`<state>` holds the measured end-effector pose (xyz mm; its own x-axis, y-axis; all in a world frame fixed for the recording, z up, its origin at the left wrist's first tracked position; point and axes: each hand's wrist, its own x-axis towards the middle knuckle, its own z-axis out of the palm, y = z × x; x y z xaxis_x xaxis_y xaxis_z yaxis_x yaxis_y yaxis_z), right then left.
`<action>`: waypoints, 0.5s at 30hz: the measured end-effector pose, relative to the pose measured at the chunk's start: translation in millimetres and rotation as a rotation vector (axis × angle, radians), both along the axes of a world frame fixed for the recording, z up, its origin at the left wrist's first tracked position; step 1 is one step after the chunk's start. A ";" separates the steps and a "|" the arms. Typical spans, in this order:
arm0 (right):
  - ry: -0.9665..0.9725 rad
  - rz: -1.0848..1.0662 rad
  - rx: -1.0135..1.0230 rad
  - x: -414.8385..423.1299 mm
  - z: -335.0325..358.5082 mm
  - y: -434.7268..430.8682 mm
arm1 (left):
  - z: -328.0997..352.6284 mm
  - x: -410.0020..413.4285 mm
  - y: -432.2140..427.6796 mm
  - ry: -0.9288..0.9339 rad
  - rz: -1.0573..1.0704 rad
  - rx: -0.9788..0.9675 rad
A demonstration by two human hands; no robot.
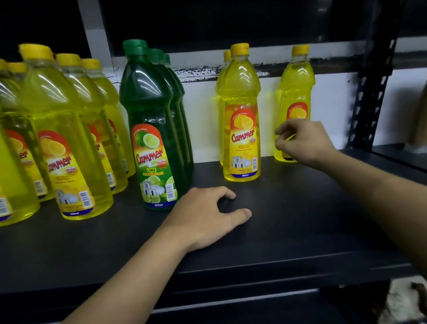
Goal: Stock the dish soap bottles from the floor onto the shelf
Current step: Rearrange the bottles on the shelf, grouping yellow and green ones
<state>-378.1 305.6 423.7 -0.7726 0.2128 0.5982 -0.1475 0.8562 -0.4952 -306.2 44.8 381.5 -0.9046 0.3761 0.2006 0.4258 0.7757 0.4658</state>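
- Shelf [277, 233] of dark board is filling the middle of the view, with dish soap bottles standing upright on it in groups.
- Yellow lemon bottles [62, 138] are crowding the left part of the shelf in several rows, all with yellow caps.
- Green lime bottles [153, 130] are standing in a single file just right of that group, the front one showing its label (the ones behind are mostly hidden by it).
- A front lemon bottle [240, 116] is standing apart in the middle right, with another yellow bottle directly behind it.
- A far lemon bottle [297, 91] is standing alone nearer the back wall, to the right of that pair.
- The left hand [206, 218] is lying palm down on the bare shelf board just right of the front lime bottle, fingers loosely spread and holding nothing.
- The right hand [300, 142] is reaching in front of the lower part of the far lemon bottle, fingers curled and slightly parted; it seems to be at the bottle's surface rather than wrapped around it, though the overlap makes contact hard to judge.
- A black perforated upright [374, 77] is standing at the shelf's right end.
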 end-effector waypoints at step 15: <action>-0.035 -0.205 -0.306 -52.9 -8.9 27.5 | -5.2 -8.0 -1.0 0.041 -0.015 0.003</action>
